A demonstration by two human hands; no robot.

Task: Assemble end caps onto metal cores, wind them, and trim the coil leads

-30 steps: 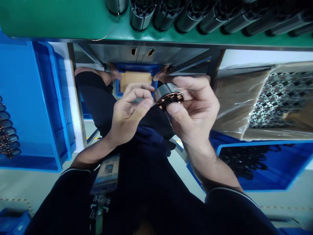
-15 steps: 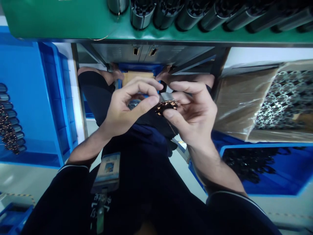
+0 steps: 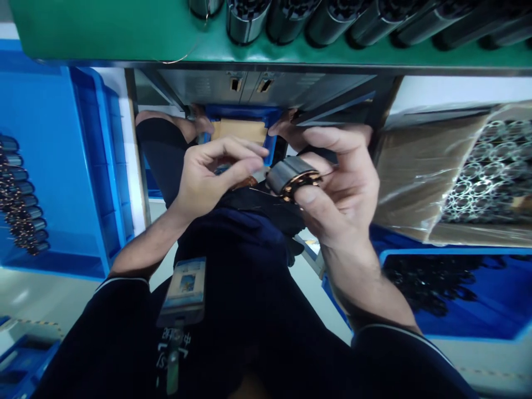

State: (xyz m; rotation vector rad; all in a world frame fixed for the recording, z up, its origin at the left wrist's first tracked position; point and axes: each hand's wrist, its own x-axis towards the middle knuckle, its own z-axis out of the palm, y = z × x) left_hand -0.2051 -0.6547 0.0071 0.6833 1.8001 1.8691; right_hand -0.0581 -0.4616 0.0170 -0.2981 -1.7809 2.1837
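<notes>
A wound stator (image 3: 293, 178), steel-sleeved, with copper windings showing at its end face, sits in the right hand (image 3: 338, 191), held in the air above the person's lap. It lies tilted, copper end turned down and toward the camera. A fine wire runs off it toward the fingers.

Right hand's grip: closed around the stator, fingers across the steel sleeve, thumb (image 3: 310, 197) pressed against the copper end.

Left hand (image 3: 211, 177): just beside the stator, apart from it, fingers curled and thumb reaching toward the fingertips. A small grey piece (image 3: 220, 169) and a copper-coloured bit (image 3: 245, 183) show beneath this hand; whether its grip holds either, cannot tell.

ID badge (image 3: 185, 285) hangs on the person's chest, below both hands.

Beyond the hands: a green-topped surface (image 3: 103, 27) with a row of steel cylinders (image 3: 332, 19) along it, metal drawer fronts (image 3: 266, 88) beneath, and a blue tray (image 3: 243, 113) holding cardboard lower down.

Left of the person: blue plastic bin (image 3: 89, 166) holding copper-wound cylinders (image 3: 22, 197).

Right: cardboard box (image 3: 411, 172) under clear plastic, packed with metal rings (image 3: 482, 172). Below it, a blue bin (image 3: 457, 293) of dark parts (image 3: 428, 282).
</notes>
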